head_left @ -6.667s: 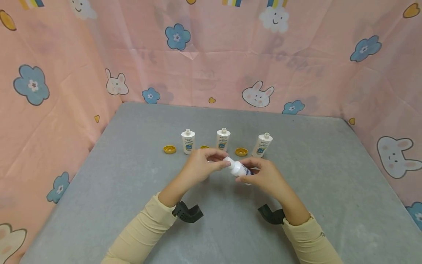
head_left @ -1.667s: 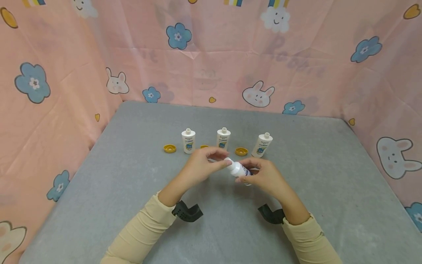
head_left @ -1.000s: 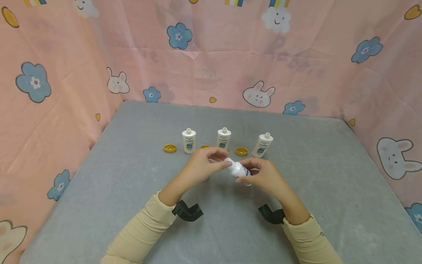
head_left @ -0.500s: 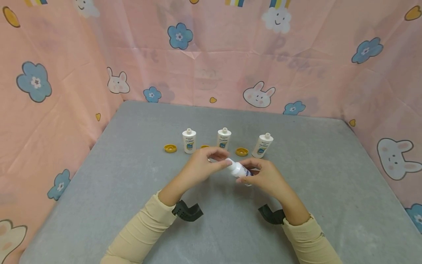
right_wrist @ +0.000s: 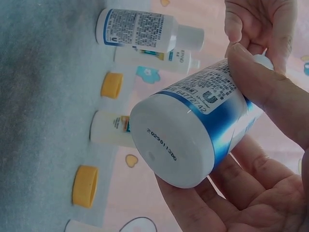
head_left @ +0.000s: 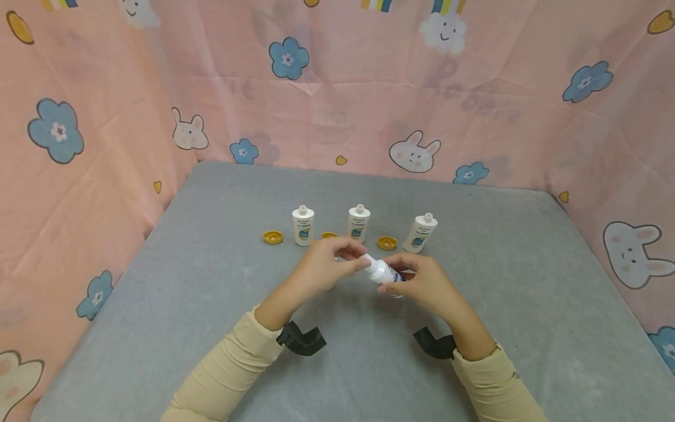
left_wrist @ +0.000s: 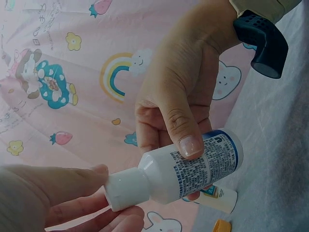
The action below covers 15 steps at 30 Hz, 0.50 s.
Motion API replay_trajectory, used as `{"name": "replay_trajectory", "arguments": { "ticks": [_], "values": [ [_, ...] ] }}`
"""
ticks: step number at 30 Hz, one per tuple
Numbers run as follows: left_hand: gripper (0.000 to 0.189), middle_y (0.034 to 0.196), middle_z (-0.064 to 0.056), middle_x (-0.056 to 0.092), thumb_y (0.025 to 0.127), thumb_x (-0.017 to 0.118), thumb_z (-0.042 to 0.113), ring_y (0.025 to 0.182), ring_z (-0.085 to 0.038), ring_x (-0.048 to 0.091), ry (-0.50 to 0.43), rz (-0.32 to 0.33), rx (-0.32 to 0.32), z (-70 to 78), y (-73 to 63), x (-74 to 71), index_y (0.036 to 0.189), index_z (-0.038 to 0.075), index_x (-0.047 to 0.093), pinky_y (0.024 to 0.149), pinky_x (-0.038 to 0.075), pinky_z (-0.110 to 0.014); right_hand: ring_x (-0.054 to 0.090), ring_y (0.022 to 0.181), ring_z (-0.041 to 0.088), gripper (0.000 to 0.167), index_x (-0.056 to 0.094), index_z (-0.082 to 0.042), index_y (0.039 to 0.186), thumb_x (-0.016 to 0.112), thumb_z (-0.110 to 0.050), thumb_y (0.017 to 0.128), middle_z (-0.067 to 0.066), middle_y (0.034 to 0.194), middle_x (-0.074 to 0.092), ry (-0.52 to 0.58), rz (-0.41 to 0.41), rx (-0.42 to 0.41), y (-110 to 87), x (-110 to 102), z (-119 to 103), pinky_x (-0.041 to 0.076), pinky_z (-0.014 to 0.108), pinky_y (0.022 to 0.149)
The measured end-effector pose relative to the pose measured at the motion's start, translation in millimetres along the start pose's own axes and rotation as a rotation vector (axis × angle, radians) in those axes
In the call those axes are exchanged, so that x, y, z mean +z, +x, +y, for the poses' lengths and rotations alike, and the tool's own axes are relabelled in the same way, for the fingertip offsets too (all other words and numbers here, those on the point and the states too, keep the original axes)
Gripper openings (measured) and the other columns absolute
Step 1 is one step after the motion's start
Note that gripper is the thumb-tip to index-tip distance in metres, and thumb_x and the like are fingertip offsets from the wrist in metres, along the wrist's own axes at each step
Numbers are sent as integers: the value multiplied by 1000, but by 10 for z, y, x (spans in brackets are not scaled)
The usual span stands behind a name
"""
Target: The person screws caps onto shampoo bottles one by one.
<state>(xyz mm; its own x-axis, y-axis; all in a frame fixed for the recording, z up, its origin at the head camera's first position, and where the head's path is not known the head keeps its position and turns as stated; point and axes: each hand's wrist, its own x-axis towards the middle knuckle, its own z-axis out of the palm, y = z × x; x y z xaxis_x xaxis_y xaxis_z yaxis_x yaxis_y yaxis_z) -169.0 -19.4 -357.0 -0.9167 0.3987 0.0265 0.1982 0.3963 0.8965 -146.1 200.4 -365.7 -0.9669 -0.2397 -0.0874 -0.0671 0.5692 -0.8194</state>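
- The desk [head_left: 221, 264] has its left edge slanting away to the far left corner, against pink cloth [head_left: 316, 111]; a broad stretch of grey runs from that edge to the first lid.
- Left yellow lid [head_left: 272, 237] lies just beside the left bottle [head_left: 303, 225], which stands with an uncapped neck; its blue-and-yellow label is too small to read.
- Left hand [head_left: 324, 264] pinches the white cap [left_wrist: 128, 188] between thumb and fingers.
- A capped bottle [right_wrist: 137, 29], largely hidden in the head view, stands upright with dense small print and a blue U logo near its base.
- Middle yellow lid [head_left: 329, 234], partly covered by the left hand, then the middle bottle [head_left: 358, 223], upright, neck uncapped, same style of label.
- Held bottle [right_wrist: 193, 111] is raised between both hands over the desk's middle, tilted with its capped end to the left. Its label reads "Unilever" under a U; a date-like code is stamped on the base.
- Right yellow lid [head_left: 387, 242] lies farther off, beyond the held bottle.
- Right hand [head_left: 416, 281] grips the held bottle's body, thumb on the label.
- Right bottle [head_left: 420, 232] stands uncapped; right of it, wide grey desk reaches the right edge. More desk shows nearer, between the forearms.
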Motion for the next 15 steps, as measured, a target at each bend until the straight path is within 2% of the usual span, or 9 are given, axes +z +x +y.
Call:
{"name": "replay_trajectory", "arguments": {
  "ticks": [3, 7, 11, 15],
  "values": [
    [22, 106, 1, 73, 89, 75, 25, 100, -16, 67, 30, -2, 22, 1, -2, -1, 109, 15, 74, 80, 57, -30, 65, 107, 29, 39, 70, 0, 115, 83, -10, 80, 17, 117, 70, -4, 3, 0, 1, 1, 3, 57, 46, 94],
    [27, 113, 0, 71, 89, 75, 27, 100, -15, 68, -47, -8, -26, 6, -9, -5, 113, 15, 72, 81, 59, -33, 65, 108, 29, 39, 70, -1, 115, 83, -11, 80, 16, 117, 70, -5, 5, 5, 0, 1, 4, 57, 46, 95],
    [30, 108, -2, 71, 88, 77, 29, 92, -16, 69, -130, 5, -82, 9, -9, -6, 113, 14, 71, 76, 61, -35, 65, 108, 29, 40, 70, -1, 115, 83, -11, 80, 16, 117, 70, 1, 2, 5, -3, 0, 3, 57, 46, 95],
    [26, 100, -1, 72, 87, 77, 30, 80, -15, 69, -102, 7, -91, 0, 0, 3, 108, 15, 72, 73, 60, -35, 65, 108, 29, 39, 70, 0, 115, 83, -10, 80, 17, 117, 70, 3, 2, -2, -2, 2, 0, 57, 45, 94]
  ]
}}
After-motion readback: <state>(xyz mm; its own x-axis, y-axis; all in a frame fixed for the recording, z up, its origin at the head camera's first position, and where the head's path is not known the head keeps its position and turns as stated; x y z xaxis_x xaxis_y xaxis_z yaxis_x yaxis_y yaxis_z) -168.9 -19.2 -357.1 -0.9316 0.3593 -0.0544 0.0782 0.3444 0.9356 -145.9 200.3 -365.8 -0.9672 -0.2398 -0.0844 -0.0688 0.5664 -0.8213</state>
